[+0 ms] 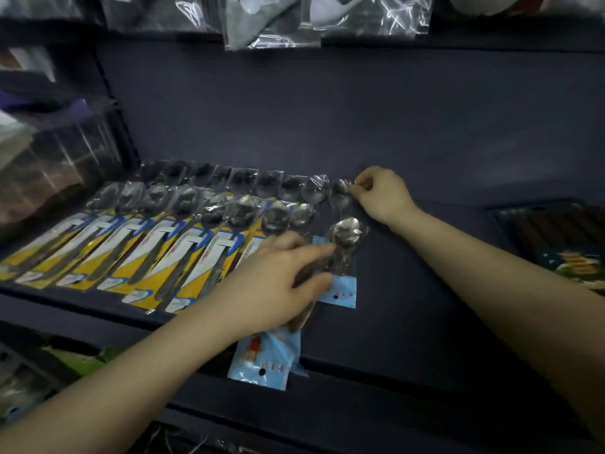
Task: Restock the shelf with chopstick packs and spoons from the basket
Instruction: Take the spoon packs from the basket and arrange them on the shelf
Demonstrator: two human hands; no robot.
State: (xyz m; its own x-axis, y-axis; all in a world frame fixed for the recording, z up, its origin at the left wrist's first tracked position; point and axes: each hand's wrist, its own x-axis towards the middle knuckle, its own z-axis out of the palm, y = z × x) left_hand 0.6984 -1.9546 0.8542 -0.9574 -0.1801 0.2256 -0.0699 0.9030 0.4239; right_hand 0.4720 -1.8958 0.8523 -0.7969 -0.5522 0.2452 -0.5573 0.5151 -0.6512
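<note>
Dark shelf (425, 244) carried rows of spoon packs (183, 231); left hand (275, 286) pinched blue-carded spoons (340, 257) overhanging its front edge, right hand (383, 194) nipped a wrapper at the back row's right end. Slick film might slip; that overhang looked ready to tip off.

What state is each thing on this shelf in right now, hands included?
Yellow-card spoon packs: sealed, lying overlapped in a row.
Blue-card spoon packs: sealed, under left hand.
Left hand: holding blue-card packs.
Right hand: pinching a back-row pack.
Chopstick pack: lying flat, far right.
</note>
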